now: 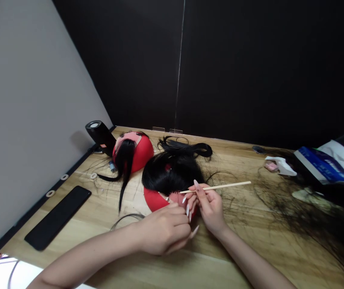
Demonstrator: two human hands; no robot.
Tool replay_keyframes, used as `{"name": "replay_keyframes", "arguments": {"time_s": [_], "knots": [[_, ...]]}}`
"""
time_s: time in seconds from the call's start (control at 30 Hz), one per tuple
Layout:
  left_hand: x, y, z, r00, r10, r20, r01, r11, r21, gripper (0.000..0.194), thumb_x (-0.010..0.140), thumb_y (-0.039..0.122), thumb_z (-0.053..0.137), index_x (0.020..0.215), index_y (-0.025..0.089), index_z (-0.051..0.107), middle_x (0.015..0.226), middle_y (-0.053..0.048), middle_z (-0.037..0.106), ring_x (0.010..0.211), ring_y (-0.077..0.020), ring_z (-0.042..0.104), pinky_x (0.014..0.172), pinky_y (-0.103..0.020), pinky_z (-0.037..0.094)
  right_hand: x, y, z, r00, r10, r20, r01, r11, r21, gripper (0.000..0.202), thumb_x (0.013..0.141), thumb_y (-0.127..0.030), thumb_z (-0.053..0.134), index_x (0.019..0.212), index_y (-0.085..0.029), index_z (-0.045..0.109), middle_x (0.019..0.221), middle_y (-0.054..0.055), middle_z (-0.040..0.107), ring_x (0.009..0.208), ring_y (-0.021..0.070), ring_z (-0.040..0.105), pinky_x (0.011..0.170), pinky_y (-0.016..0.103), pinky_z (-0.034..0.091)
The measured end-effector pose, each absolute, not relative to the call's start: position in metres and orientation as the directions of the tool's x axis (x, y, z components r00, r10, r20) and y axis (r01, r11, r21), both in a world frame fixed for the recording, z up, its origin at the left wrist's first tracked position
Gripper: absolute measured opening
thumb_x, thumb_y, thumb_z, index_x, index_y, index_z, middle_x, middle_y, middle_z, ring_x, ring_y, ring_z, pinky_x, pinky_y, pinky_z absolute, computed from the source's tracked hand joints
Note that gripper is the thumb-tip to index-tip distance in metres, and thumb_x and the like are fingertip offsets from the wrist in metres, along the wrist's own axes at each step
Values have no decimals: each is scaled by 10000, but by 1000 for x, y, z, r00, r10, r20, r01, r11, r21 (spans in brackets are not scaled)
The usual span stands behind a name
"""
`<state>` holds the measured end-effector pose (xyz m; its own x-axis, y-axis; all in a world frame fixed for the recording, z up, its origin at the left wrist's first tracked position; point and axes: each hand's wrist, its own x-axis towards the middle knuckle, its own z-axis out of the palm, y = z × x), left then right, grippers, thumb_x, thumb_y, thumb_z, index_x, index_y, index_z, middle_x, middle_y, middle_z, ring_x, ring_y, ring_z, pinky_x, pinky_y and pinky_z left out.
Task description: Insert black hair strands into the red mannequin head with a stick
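Note:
A red dome-shaped wig block (153, 199) sits in front of me, with a wig of long black hair (174, 172) swept over its far side. Pinkish net (176, 197) shows along the near edge of the hair. Between thumb and fingers my right hand (209, 206) grips a slim wooden-handled ventilating needle (228, 186), its tip at the net by the hairline. My left hand (167, 228) is closed, fingers curled against the block's near side; what it pinches is hidden. Dark strands (128, 216) run behind the left wrist.
A second red block (143, 154) with pink net and black locks stands behind, left, beside a black cylindrical speaker (101, 136). A black phone (59, 216) lies left. Loose hair (298, 216) spreads at right, near a blue tissue pack (325, 166). A dark partition rises behind.

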<state>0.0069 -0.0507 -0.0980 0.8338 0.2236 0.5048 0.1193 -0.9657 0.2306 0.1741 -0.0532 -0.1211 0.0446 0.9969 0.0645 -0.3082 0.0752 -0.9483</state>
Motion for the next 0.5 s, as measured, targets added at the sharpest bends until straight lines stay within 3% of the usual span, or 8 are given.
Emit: {"name": "replay_keyframes", "arguments": {"time_s": [0.5], "knots": [[8,-51,-100,837,189,514,90,-973,211,216,906,144,487,706,144,570,720,-51,602,682,-159,443,668,-296,413,175,-56,-126,29,999,-16,-360,-5,-933,424,833,-536,681,900,-121,626,700,63,682,405,91,559,350,172,460]]}}
